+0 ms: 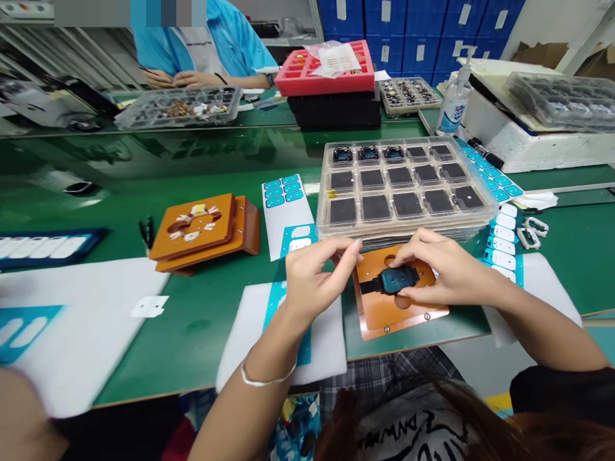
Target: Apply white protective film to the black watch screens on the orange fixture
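Observation:
A dark watch-shaped part (398, 280) lies on an orange fixture plate (372, 320) at the table's front edge. The thumb and fingers of my right hand (435, 269) grip it from the right, at its upper and lower edges. My left hand (319, 275) is raised at the plate's left side, thumb and index fingertips pinched together; whatever is between them is too small to name. Behind both hands stands a stack of clear trays (408, 186), its compartments holding dark square pieces and a few black frames in the back row.
A second orange fixture (204, 230) stands to the left, beside blue-and-white sticker sheets (283, 214). White foam sheets (240, 333) lie at the front. Farther back are a red tray (327, 80), a pump bottle (454, 102) and a person in blue (230, 45).

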`<state>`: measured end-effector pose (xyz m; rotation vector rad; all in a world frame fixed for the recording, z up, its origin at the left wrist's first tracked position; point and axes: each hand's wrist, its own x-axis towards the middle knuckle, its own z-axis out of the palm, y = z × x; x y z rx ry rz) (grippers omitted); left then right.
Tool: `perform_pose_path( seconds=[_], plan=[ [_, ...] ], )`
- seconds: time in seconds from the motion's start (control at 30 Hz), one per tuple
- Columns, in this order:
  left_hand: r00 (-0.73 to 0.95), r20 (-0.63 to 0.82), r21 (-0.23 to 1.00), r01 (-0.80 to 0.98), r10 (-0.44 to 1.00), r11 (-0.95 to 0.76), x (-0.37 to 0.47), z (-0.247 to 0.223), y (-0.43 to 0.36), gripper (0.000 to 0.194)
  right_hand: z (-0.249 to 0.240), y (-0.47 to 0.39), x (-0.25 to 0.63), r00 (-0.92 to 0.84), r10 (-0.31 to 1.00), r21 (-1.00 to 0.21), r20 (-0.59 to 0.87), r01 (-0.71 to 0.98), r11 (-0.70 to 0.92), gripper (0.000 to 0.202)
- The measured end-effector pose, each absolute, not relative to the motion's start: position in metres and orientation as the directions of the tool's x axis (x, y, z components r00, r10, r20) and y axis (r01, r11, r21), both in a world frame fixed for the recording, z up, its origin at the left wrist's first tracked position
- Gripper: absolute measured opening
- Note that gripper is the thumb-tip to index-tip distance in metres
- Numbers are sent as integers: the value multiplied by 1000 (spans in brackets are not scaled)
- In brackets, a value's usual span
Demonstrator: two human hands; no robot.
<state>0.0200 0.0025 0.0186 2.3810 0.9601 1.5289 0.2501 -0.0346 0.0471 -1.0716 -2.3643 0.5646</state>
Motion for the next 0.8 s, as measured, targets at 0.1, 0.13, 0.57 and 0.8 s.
perform_pose_path(
  seconds=[0.1, 0.13, 0.57, 0.8],
  plan=[
    [275, 773, 437, 420, 571, -795, 20, 19, 3, 18, 47, -34, 250, -579, 780, -549, 237, 582, 599, 27],
    [276, 775, 436, 419, 569, -796, 20, 18, 3, 18, 48, -35, 250, -577, 784, -551, 229, 587, 593, 27],
    [244, 791, 433, 424, 561, -795, 18, 19, 3, 18, 48, -34, 248, -601, 772, -546, 206, 584, 600, 43],
    [-322, 805, 589, 324, 499, -741, 7, 17, 12, 18, 41, -23, 220, -866, 480, -344, 141, 412, 844, 89]
  ],
)
